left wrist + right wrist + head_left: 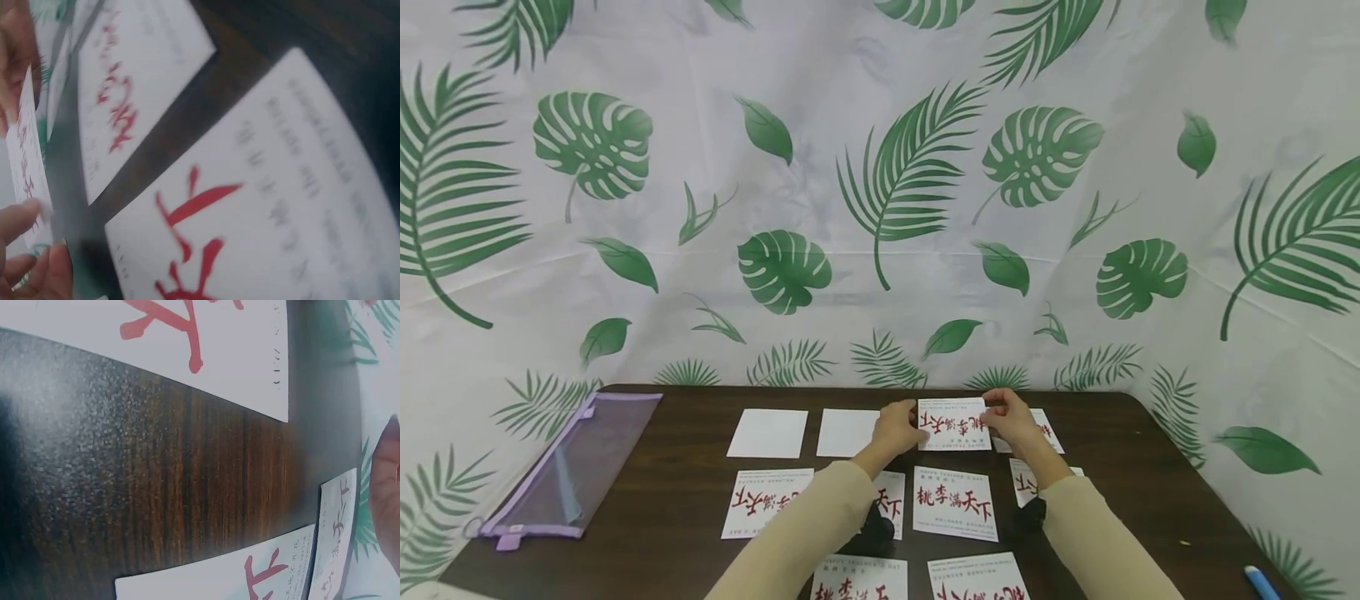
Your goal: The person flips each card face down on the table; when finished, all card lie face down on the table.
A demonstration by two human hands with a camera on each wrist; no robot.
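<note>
A white card (pixel 955 424) with red brush characters and small grey print is held between both hands at the back of the table, its characters upside down in the head view. My left hand (pixel 891 433) pinches its left edge, and my right hand (pixel 1013 423) pinches the right edge. The left wrist view shows the same card (pixel 28 162) raised, nearly edge-on, with fingers at both ends. Just in front of it lies another printed card (pixel 953 504), characters upright. In the right wrist view only part of the right hand (pixel 384 494) appears, at the right border.
Two blank white cards (pixel 767 433) lie at the back left, and several printed cards (pixel 859 577) lie in rows. A purple-edged mesh zip pouch (pixel 598 458) is on the left, a blue pen (pixel 1261 582) at front right. A leaf-print curtain (pixel 880 317) hangs behind the dark table (pixel 1120 467).
</note>
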